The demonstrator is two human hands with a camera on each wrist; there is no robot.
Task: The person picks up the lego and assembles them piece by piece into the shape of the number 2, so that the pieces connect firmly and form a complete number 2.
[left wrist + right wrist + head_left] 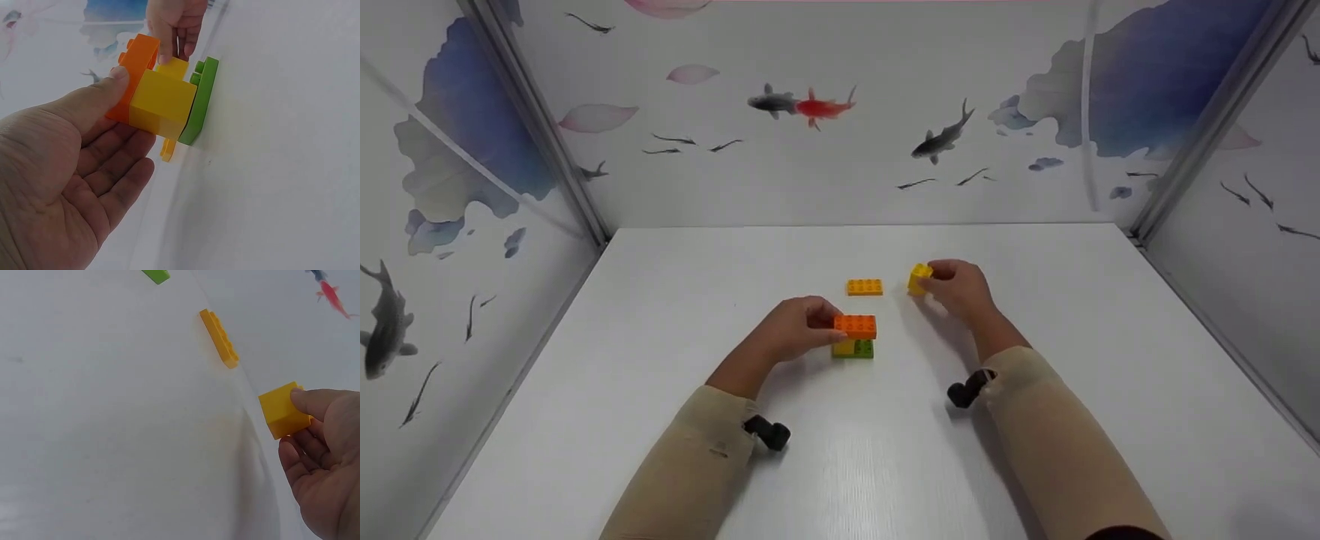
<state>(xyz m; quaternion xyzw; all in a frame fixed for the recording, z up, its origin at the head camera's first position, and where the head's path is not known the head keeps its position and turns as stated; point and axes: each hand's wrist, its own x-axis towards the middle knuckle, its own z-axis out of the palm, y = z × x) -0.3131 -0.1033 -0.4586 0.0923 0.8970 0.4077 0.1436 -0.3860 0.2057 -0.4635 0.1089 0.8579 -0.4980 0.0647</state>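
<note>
My left hand [796, 328] pinches an orange studded toy brick [856, 325] between thumb and fingers. Under that brick sits a yellow block [163, 95], seen in the left wrist view on one end of a flat green plate [201, 104], whose other studs show bare. Farther right and back, my right hand [962, 286] holds a second yellow block [918, 280] by its right side, thumb on the near face in the right wrist view. A flat yellow-orange brick [865, 287] lies on the table behind the stack, left of the right hand.
The white table [840, 457] is bounded by a back panel [840, 187] and side panels printed with fish and leaves. Small black devices [769, 433] stick out from both beige sleeves [690, 457].
</note>
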